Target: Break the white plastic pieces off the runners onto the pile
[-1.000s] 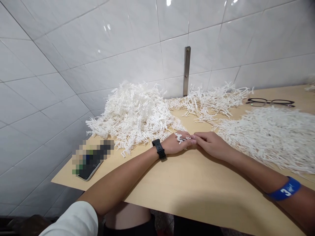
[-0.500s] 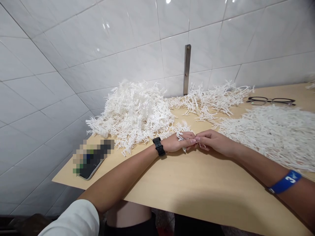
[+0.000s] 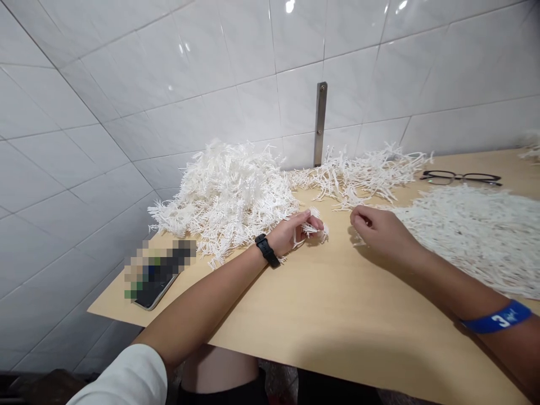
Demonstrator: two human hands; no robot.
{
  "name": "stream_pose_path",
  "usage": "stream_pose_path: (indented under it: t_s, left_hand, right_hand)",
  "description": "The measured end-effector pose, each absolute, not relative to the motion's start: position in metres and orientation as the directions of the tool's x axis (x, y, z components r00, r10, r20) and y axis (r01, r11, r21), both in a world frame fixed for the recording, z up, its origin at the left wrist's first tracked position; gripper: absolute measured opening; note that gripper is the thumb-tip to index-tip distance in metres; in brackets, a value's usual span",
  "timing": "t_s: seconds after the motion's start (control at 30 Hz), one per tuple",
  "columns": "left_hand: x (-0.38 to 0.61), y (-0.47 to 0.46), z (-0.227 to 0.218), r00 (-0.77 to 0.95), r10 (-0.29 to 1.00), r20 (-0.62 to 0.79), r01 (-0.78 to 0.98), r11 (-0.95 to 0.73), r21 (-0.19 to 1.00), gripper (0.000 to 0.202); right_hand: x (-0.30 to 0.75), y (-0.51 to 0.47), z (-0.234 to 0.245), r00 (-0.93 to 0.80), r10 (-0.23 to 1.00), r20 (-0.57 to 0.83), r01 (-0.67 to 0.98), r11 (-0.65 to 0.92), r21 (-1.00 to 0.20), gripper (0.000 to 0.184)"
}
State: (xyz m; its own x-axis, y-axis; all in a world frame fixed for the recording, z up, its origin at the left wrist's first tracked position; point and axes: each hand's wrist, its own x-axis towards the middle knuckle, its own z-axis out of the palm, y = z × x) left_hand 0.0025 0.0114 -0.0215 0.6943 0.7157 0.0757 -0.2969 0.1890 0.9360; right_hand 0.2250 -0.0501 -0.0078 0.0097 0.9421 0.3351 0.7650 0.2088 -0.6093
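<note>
The left hand (image 3: 291, 235) pinches a small tuft of white plastic strands (image 3: 314, 228) between thumb and fingers, above the table (image 3: 337, 315); the right hand (image 3: 382, 233), fingers (image 3: 358, 219) curled together, rests just beside a white strand mat (image 3: 468, 239), its grip unclear

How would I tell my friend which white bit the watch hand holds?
Start at the light wooden table. Find the left hand with the black watch. Its fingers hold a small tuft of white shredded strips, far tinier than the big heaps beside it.
</note>
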Motion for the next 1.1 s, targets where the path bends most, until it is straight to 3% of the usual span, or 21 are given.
stream_pose_path:
  t_s: [0.2,0.37,0.63,0.83,0.9,1.1]
  left_hand:
    - [0.001,0.013,-0.02,0.689,0.725,0.009,-0.288,0.262,0.921,0.042]
    - [0.004,0.01,-0.02,0.685,0.727,0.035,-0.277,0.216,0.936,0.044]
    - [0.008,0.007,-0.023,0.79,0.605,0.094,-0.117,-0.002,0.993,0.057]
    - [0.008,0.007,-0.025,0.839,0.54,0.072,-0.094,0.013,0.995,0.063]
    - [0.01,0.007,-0.026,0.835,0.547,0.064,-0.091,0.023,0.996,0.067]
    - [0.013,0.008,-0.033,0.769,0.638,0.035,-0.072,0.033,0.997,0.076]
  right_hand:
    - [0.216,-0.05,-0.015,-0.078,0.911,0.405,0.756,0.319,-0.571,0.019]
    - [0.195,-0.062,-0.009,-0.212,0.883,0.418,0.716,0.431,-0.549,0.017]
    - [0.19,-0.064,-0.01,-0.117,0.941,0.318,0.879,0.247,-0.408,0.035]
    - [0.189,-0.065,-0.013,-0.232,0.879,0.416,0.885,0.368,-0.284,0.016]
    - [0.19,-0.065,-0.013,-0.244,0.871,0.426,0.864,0.395,-0.312,0.025]
    - [0.194,-0.064,-0.01,-0.226,0.896,0.383,0.711,0.42,-0.563,0.034]
